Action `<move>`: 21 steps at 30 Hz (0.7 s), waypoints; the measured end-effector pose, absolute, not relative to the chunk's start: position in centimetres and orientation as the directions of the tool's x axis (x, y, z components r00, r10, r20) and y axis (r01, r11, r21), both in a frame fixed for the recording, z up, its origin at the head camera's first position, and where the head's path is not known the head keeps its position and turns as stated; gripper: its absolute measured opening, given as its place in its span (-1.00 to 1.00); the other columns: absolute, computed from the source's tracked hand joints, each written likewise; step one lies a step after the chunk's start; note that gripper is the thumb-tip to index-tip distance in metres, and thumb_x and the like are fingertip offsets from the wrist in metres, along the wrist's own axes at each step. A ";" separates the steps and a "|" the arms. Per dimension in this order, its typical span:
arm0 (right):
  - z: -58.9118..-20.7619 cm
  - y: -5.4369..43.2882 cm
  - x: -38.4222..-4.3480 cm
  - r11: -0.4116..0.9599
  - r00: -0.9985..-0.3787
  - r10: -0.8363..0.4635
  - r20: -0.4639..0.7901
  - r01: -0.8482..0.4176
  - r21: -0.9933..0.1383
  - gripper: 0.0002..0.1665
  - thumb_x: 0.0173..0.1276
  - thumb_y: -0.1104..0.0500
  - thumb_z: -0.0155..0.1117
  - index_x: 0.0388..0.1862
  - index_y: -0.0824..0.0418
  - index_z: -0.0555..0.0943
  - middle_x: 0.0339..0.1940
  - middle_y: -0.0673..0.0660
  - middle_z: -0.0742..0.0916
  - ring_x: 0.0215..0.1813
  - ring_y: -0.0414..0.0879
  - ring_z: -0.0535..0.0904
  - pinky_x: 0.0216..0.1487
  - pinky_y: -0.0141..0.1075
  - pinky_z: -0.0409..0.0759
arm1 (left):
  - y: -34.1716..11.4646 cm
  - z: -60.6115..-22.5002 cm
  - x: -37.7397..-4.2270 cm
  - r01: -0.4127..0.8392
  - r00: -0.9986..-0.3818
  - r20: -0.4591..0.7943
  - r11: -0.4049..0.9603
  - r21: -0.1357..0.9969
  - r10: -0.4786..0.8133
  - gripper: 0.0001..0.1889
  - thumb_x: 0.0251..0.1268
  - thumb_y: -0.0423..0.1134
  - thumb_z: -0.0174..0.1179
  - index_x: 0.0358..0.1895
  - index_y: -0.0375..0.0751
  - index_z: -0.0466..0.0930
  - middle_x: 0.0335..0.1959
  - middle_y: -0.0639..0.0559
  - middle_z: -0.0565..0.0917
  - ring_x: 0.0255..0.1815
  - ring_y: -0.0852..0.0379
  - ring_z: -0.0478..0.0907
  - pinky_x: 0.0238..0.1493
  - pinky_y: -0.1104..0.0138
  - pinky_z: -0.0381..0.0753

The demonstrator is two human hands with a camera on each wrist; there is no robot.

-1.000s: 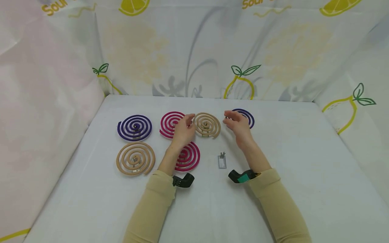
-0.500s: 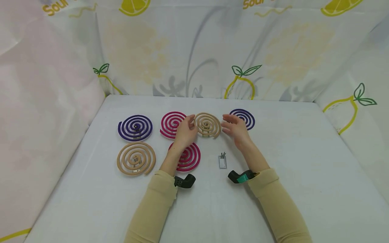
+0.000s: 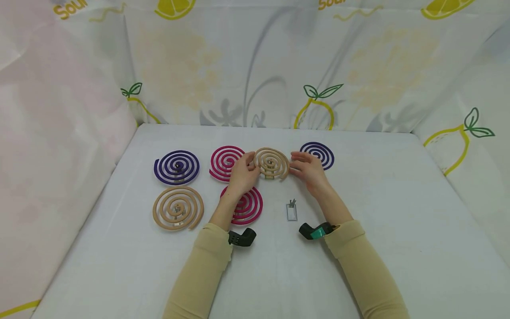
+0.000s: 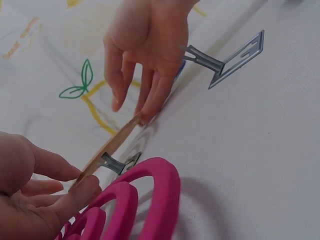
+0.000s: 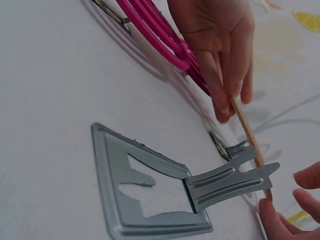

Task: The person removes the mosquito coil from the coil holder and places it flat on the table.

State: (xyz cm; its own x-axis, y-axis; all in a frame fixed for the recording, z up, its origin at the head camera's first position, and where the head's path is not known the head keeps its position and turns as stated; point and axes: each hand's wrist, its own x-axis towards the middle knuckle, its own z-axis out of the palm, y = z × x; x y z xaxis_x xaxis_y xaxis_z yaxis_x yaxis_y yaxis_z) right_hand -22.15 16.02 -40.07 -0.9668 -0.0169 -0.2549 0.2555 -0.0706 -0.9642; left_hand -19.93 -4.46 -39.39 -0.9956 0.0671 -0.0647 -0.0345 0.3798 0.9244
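My left hand (image 3: 244, 175) pinches the left edge of a tan mosquito coil (image 4: 106, 152) between thumb and fingers. That coil lies raised on a small metal stand (image 4: 114, 164). At its right edge my right hand (image 3: 311, 172) touches the rim with a fingertip, its other fingers held apart from it in the right wrist view. A magenta coil (image 3: 217, 163) on its stand is partly behind my left hand, and another magenta coil (image 3: 251, 212) lies partly under that wrist. A blue coil (image 3: 324, 153) is just beyond my right hand.
A bare metal stand (image 5: 230, 187), its prongs up, stands on the white table (image 3: 378, 190) between my forearms. On the left are another blue coil (image 3: 178, 165) and another tan coil (image 3: 177, 208), both on stands. A lemon-print cloth (image 3: 239, 57) hangs behind.
My right hand has moved left and slightly nearer, from beside the blue coil to the tan coil's right edge. The left hand has shifted slightly right onto the tan coil's left edge.
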 end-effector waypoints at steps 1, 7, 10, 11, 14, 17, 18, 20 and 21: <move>-40.1 16.0 -22.1 -0.072 -0.967 -0.016 -0.253 0.253 -0.965 -0.44 0.44 0.45 0.04 0.41 0.48 0.33 0.34 0.38 0.48 0.03 -0.13 0.56 0.32 -0.19 0.57 | -4.5 -39.4 -19.9 -0.036 -0.996 -0.065 0.378 0.925 0.064 -0.43 0.42 -0.37 0.08 0.46 -0.37 0.26 0.44 -0.29 0.40 0.30 -0.11 0.53 0.30 0.13 0.57; -40.3 16.0 -22.2 -0.082 -0.968 -0.012 -0.250 0.250 -0.965 -0.46 0.44 0.44 0.06 0.39 0.49 0.36 0.09 0.25 0.56 -0.05 -0.20 0.59 0.19 -0.32 0.64 | -4.5 -39.7 -20.0 -0.046 -0.996 -0.069 0.375 0.926 0.049 -0.45 0.41 -0.38 0.09 0.44 -0.38 0.28 0.42 -0.29 0.41 0.29 -0.11 0.54 0.31 0.14 0.56; -40.4 16.0 -22.2 -0.085 -0.970 -0.012 -0.243 0.244 -0.966 -0.47 0.44 0.44 0.07 0.38 0.51 0.36 0.11 0.27 0.57 -0.07 -0.21 0.61 0.09 -0.39 0.66 | -4.5 -39.8 -20.0 -0.045 -0.997 -0.068 0.378 0.925 0.047 -0.46 0.41 -0.38 0.09 0.43 -0.39 0.29 0.41 -0.30 0.42 0.28 -0.11 0.55 0.30 0.13 0.57; -40.5 16.1 -22.2 -0.085 -0.970 -0.013 -0.241 0.241 -0.967 -0.47 0.44 0.44 0.07 0.37 0.51 0.36 0.13 0.29 0.58 -0.08 -0.21 0.61 0.07 -0.41 0.66 | -4.5 -39.8 -20.0 -0.045 -0.997 -0.067 0.379 0.925 0.046 -0.46 0.41 -0.38 0.10 0.43 -0.39 0.30 0.41 -0.30 0.43 0.27 -0.11 0.55 0.29 0.13 0.57; -40.5 16.1 -22.2 -0.073 -0.971 -0.018 -0.240 0.241 -0.968 -0.48 0.45 0.44 0.07 0.37 0.50 0.38 0.24 0.35 0.56 -0.06 -0.21 0.62 0.07 -0.42 0.66 | -4.5 -39.8 -20.1 -0.044 -0.997 -0.065 0.384 0.922 0.042 -0.47 0.40 -0.37 0.11 0.41 -0.39 0.32 0.40 -0.30 0.44 0.25 -0.11 0.57 0.27 0.12 0.59; -40.5 16.1 -22.2 -0.060 -0.970 -0.026 -0.240 0.242 -0.969 -0.48 0.45 0.42 0.08 0.37 0.50 0.37 0.30 0.40 0.53 -0.04 -0.20 0.63 0.12 -0.40 0.64 | -4.5 -39.8 -20.1 -0.039 -0.998 -0.058 0.394 0.918 0.036 -0.46 0.37 -0.37 0.14 0.40 -0.38 0.34 0.39 -0.30 0.46 0.21 -0.11 0.60 0.25 0.12 0.61; -40.4 16.1 -22.3 -0.060 -0.970 -0.028 -0.240 0.241 -0.969 -0.48 0.45 0.42 0.08 0.37 0.51 0.37 0.31 0.41 0.53 -0.03 -0.19 0.63 0.14 -0.39 0.64 | -4.5 -39.8 -20.1 -0.037 -0.998 -0.054 0.395 0.918 0.032 -0.46 0.36 -0.36 0.15 0.40 -0.38 0.35 0.38 -0.29 0.47 0.19 -0.11 0.61 0.24 0.11 0.61; -40.4 16.1 -22.2 -0.064 -0.971 -0.030 -0.239 0.240 -0.969 -0.49 0.45 0.42 0.09 0.36 0.51 0.38 0.30 0.41 0.53 -0.03 -0.19 0.63 0.13 -0.40 0.64 | -4.5 -39.8 -20.1 -0.031 -0.999 -0.046 0.399 0.917 0.027 -0.46 0.35 -0.36 0.17 0.39 -0.38 0.36 0.37 -0.29 0.48 0.17 -0.11 0.62 0.22 0.11 0.62; -40.3 16.1 -22.2 -0.066 -0.971 -0.031 -0.237 0.238 -0.969 -0.49 0.44 0.42 0.10 0.35 0.51 0.39 0.30 0.41 0.53 -0.03 -0.19 0.63 0.12 -0.41 0.64 | -4.5 -39.7 -20.1 -0.029 -0.999 -0.042 0.398 0.917 0.023 -0.46 0.35 -0.35 0.17 0.39 -0.38 0.37 0.36 -0.28 0.49 0.16 -0.11 0.63 0.22 0.10 0.62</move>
